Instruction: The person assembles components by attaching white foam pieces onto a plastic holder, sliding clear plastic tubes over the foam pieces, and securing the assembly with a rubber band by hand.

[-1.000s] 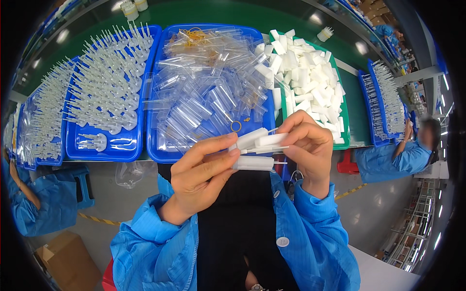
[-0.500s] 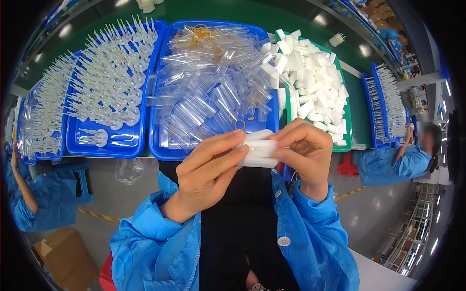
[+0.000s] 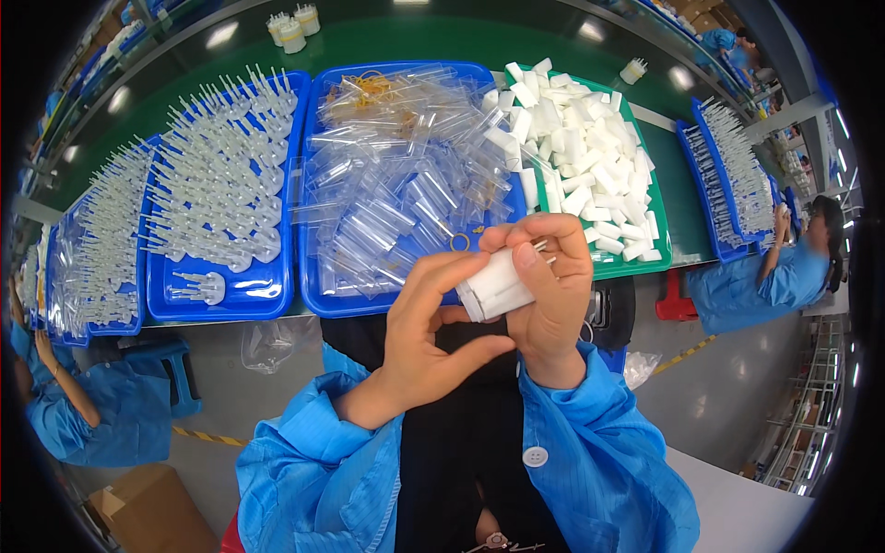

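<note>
Above the near edge of the trays, my right hand [image 3: 553, 286] is wrapped round a bundle of white foam-like pieces [image 3: 499, 286]. Thin pins [image 3: 546, 252] poke out between its fingers; what they belong to is mostly hidden. My left hand [image 3: 426, 327] curves about the other end, fingertips against the bundle and thumb spread away from it. Beyond both hands lies a blue tray [image 3: 312, 212] of clear plastic sleeves [image 3: 378, 217], with a yellowish ring [image 3: 460, 241] near its front. To the right, white foam blocks [image 3: 590, 147] heap up in a green tray [image 3: 656, 226].
At left, a blue tray [image 3: 244, 301] carries white parts with upright pins [image 3: 226, 175]; one such part [image 3: 198, 288] lies apart at its front. Small white pieces with yellow bands [image 3: 291, 35] stand at the back. Co-workers [image 3: 784, 276] in blue sit at both sides.
The white bundle has turned from lying level between both hands to tilted in my right hand. My left thumb has come away from it. The whole view has shifted slightly.
</note>
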A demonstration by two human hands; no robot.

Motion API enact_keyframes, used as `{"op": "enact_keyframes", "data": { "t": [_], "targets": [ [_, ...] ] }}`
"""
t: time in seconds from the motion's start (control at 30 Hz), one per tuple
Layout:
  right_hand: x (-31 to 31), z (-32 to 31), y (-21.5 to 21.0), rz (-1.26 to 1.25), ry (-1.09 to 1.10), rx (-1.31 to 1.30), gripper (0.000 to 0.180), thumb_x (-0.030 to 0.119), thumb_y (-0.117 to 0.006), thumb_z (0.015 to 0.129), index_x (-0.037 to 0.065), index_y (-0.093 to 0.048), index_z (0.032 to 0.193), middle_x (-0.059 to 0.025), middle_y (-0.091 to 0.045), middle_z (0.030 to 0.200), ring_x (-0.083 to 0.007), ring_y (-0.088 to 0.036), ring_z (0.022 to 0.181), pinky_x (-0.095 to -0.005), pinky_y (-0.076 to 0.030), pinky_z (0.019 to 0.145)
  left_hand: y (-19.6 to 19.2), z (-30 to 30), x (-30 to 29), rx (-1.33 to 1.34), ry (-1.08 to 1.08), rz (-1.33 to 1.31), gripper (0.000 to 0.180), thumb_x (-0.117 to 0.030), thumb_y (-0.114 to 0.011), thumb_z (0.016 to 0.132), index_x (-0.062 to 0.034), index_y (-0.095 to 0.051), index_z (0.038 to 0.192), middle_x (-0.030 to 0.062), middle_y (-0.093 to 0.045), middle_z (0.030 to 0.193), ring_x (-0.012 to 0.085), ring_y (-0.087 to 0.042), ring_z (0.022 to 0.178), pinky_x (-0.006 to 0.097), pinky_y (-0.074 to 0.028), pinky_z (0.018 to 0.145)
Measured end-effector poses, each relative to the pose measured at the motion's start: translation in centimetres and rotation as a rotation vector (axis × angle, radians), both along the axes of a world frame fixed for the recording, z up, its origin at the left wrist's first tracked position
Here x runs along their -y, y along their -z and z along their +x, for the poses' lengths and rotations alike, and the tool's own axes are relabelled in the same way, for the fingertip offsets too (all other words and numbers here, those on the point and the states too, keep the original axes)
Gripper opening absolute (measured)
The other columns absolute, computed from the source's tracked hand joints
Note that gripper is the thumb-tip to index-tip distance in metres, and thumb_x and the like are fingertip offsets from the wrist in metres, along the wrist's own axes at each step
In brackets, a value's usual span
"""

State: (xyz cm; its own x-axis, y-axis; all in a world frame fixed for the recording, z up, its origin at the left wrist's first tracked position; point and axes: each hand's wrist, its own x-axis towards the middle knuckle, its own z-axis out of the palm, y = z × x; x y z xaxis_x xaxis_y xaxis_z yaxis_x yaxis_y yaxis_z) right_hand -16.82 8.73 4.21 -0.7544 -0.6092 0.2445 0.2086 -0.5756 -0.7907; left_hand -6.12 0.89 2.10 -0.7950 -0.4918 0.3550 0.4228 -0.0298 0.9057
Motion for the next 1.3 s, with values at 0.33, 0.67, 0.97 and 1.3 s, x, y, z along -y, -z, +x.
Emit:
{"op": "enact_keyframes", "data": {
  "t": [0.33,0.67,0.97,1.3],
  "targets": [
    [1.2,2.1,1.8,0.157,0.224,-0.366,0.006,0.004,-0.059,0.089,0.000,-0.056,0.091,-0.0070,-0.059,0.079,-0.0091,-0.059,0.070,-0.0212,-0.045,0.062,1.1,1.3,1.0,-0.066,-0.287,-0.420,0.043,0.000,-0.078,0.068,-0.0027,-0.067,0.110,0.0147,-0.059,0.110,0.0253,-0.062,0.093,0.031,-0.051,0.076],
    [6.1,-3.4,0.5,1.048,0.424,-1.494,0.025,0.013,-0.075,0.067,0.001,-0.061,0.085,-0.0091,-0.060,0.083,-0.0261,-0.057,0.081,-0.0349,-0.046,0.068,1.1,4.1,4.3,-0.001,-0.218,-0.043,0.041,0.004,-0.071,0.078,0.0016,-0.059,0.117,0.0133,-0.052,0.116,0.0206,-0.059,0.104,0.030,-0.052,0.087],
    [6.8,-2.8,1.6,1.130,0.280,-1.481,0.036,0.013,-0.076,0.066,0.005,-0.052,0.093,-0.0092,-0.062,0.076,-0.0306,-0.061,0.069,-0.0401,-0.045,0.062,1.0,4.5,5.5,-0.014,-0.189,0.109,0.038,0.006,-0.069,0.078,0.0012,-0.060,0.114,0.0126,-0.051,0.119,0.0210,-0.058,0.106,0.030,-0.053,0.089],
    [3.3,-2.2,-0.2,0.511,-0.046,-0.526,0.031,0.007,-0.071,0.076,0.002,-0.059,0.105,-0.0048,-0.064,0.097,-0.0114,-0.055,0.089,-0.0264,-0.041,0.076,1.3,4.2,5.5,-0.044,-0.270,-0.025,0.035,0.007,-0.069,0.078,0.0022,-0.060,0.111,0.0140,-0.050,0.119,0.0219,-0.058,0.106,0.031,-0.052,0.089]
  ]
}}
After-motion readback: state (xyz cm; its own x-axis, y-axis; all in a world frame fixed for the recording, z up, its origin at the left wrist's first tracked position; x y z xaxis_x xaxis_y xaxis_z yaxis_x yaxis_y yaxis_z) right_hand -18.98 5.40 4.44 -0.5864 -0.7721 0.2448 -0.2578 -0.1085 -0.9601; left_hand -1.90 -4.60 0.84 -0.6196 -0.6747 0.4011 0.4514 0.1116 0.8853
